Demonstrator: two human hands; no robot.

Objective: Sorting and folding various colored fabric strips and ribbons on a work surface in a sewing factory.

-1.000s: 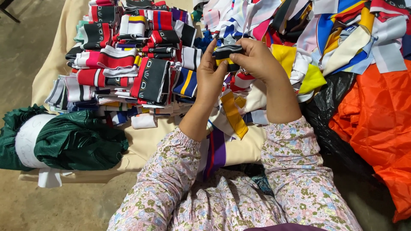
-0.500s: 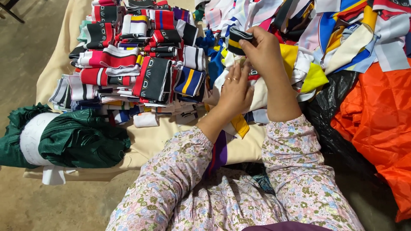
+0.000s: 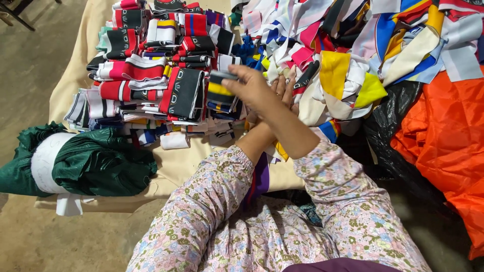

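right hand (image 3: 252, 88) grasping folded dark-and-yellow fabric strip (image 3: 220, 86) over stacked strips (image 3: 151, 75); left hand (image 3: 280, 93) beneath its wrist, grip state cannot be told.

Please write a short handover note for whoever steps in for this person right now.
Right hand: crosses over the left arm, fingers pinching a folded dark strip above the folded stack.
Left hand: mostly hidden behind the right wrist, at the edge of the loose heap; whether it holds anything cannot be told.
Done: many strips lie folded in rows on the beige cloth.
Left: the loose heap is large and unsorted.
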